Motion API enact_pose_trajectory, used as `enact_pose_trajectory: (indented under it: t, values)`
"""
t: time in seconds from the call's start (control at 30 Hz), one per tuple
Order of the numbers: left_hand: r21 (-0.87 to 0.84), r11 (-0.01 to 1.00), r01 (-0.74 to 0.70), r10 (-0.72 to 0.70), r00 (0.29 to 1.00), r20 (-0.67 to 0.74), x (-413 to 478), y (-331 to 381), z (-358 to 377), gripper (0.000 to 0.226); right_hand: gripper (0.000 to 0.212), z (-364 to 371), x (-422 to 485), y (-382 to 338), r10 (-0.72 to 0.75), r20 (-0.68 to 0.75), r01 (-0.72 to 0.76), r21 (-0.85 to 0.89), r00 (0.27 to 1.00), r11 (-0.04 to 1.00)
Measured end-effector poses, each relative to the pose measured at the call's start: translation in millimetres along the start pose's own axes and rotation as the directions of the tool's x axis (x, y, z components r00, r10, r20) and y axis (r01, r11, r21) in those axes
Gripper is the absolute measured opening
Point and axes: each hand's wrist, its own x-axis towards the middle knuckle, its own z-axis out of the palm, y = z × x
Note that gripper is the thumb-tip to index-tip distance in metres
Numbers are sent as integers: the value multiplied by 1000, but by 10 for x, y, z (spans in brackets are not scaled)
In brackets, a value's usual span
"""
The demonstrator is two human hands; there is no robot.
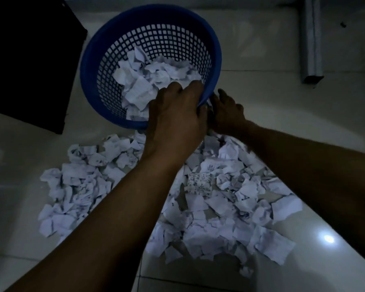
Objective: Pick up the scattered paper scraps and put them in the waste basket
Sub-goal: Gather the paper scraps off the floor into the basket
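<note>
Blue lattice-walled plastic waste basket (135, 24) tipped toward the camera, partly filled with crumpled white scraps. Left hand (175, 116) reaches over the near rim, fingers curled down inside; whether they hold paper I can't tell. Right hand (227, 110) sits just outside the rim's near-right edge, fingers hidden behind the left hand, grip unreadable. Paper scraps (209, 209) piled on the glossy tile floor (282, 114) near the basket. Dark cabinet (30, 60) left, metal leg (311, 39) far right; open floor between. Lighting dim.
</note>
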Motion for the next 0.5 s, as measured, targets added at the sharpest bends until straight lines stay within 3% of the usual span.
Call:
enact_pose_trajectory:
  t: [0.07,0.17,0.27,0.4,0.5]
  values:
    - [-7,1000,1,-1,1000,-5,0,-10,1,24,75,13,235,44,-33,282,60,-87,959,994]
    - [-19,1000,-11,11,1000,-28,4,-6,6,21,73,71,220,95,-60,418,104,-83,907,991]
    - [-30,1000,-6,4,999,-45,-1,3,7,18,54,34,-278,-27,-42,358,90,-118,933,989]
    - [-53,999,10,-11,1000,-24,-10,12,-1,23,48,175,-872,-92,-263,350,333,-157,899,930]
    - [-64,998,23,-22,1000,9,-1,6,-24,21,52,300,-1115,-1,-288,51,288,5,956,958]
